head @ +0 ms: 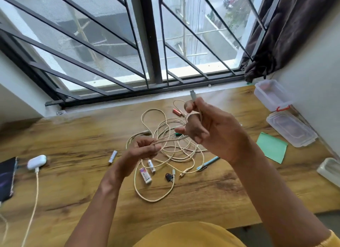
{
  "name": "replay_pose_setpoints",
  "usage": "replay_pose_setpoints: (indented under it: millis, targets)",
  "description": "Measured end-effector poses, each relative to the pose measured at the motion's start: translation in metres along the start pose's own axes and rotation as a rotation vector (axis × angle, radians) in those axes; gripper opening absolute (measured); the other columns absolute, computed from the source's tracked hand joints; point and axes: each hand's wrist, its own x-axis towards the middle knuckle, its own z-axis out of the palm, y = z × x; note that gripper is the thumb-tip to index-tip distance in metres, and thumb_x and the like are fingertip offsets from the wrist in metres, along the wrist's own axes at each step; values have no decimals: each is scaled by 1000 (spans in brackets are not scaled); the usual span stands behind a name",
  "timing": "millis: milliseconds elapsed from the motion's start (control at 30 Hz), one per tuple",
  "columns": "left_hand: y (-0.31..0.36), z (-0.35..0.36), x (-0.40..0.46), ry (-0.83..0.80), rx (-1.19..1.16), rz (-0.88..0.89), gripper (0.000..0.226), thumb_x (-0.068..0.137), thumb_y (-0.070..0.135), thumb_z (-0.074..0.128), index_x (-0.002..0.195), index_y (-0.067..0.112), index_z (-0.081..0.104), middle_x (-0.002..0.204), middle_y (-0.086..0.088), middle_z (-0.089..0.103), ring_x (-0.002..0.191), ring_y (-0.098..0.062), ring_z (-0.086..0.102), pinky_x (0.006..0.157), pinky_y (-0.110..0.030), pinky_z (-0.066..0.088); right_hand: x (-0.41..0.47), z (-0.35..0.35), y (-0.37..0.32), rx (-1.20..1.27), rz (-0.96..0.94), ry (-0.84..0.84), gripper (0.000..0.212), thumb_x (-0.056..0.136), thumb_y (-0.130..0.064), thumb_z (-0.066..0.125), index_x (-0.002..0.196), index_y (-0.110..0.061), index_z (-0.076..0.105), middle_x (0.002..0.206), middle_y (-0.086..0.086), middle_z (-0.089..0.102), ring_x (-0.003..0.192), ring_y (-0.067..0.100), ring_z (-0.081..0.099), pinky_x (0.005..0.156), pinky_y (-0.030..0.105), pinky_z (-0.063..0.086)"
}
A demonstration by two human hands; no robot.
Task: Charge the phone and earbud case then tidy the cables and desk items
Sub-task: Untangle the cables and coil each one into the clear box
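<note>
1. Seemingly the charging half is done: at the counter's point(211, 197) left edge the white earbud case point(36, 161) has a cable plugged in, and the phone point(6, 178) lies just beside it, though its plug is hard to see.
2. Both hands are raised over the counter's middle, working on a beige cable point(171, 139).
3. Left hand point(142, 151): fingers curled, pinching the cable.
4. Right hand point(207, 131): fingers curled round the same cable near its plug end, which sticks up above the hand.
5. Below them the rest of the cables point(165, 173) lies in a loose tangle, so tidying looks only just begun.
6. Still scattered: batteries point(146, 175), a blue pen point(207, 163), a green note point(272, 149) and a small black item point(168, 177).
7. Clear boxes point(272, 95) sit at the right, by the wall.
</note>
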Motion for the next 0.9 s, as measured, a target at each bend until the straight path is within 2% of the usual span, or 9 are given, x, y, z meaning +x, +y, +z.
replay_pose_setpoints:
  millis: [167,267,333,400,533,633,700,767,900]
  targets:
    - [24,-29,-9,-137,-91,10,24,80,30,60,66,13,51,65,-3,40,64,-22,38,64,-34,33,5,16,8,-24,58,-383,38,111,-23,24,99,-6,56,54,6,61,46,27,52,74,84,24]
    - [39,-44,-9,-127,-94,51,22,80,29,53,65,15,43,65,2,40,65,-22,39,65,-40,29,10,29,12,-183,184,-566,36,111,-17,23,104,0,54,69,15,69,56,25,64,60,49,49]
    - [48,-52,-8,-84,-71,96,25,80,28,52,63,14,40,64,1,38,65,-23,36,66,-43,28,14,35,18,-354,229,-583,35,113,-18,26,107,1,55,77,17,71,63,27,66,56,46,41]
    - [57,-58,-8,-41,-18,129,24,80,28,55,60,19,43,61,2,36,63,-23,32,64,-45,23,19,41,25,-523,289,-545,38,115,-27,32,108,2,56,85,20,74,70,26,65,58,48,35]
    - [71,-64,-8,-9,197,208,27,84,30,63,60,23,54,58,3,40,58,-23,34,58,-41,28,31,56,39,-799,491,-380,40,116,-36,35,114,-2,55,105,13,80,80,5,69,61,31,43]
    - [74,-62,-8,-19,340,239,25,89,31,67,66,19,63,59,9,53,55,-7,45,53,-22,37,40,64,55,-1083,536,-174,37,115,-41,37,116,-10,56,102,0,82,94,7,74,85,47,58]
    - [73,-61,-7,-4,412,229,23,92,34,68,75,20,72,63,10,63,56,1,51,54,-12,40,43,62,66,-1255,464,5,34,114,-43,38,110,-15,57,100,-6,82,104,15,73,98,49,54]
    - [70,-60,-6,10,458,214,25,96,40,65,85,21,77,66,11,65,56,-1,53,55,-15,43,47,58,72,-1185,403,174,32,114,-40,38,106,-17,59,101,-3,81,107,17,72,100,48,53]
    - [60,-58,-8,41,461,204,31,104,42,57,94,20,78,71,0,68,59,-20,59,57,-39,51,49,50,66,-617,304,325,33,116,-27,36,115,-3,59,103,5,82,102,16,76,88,35,47]
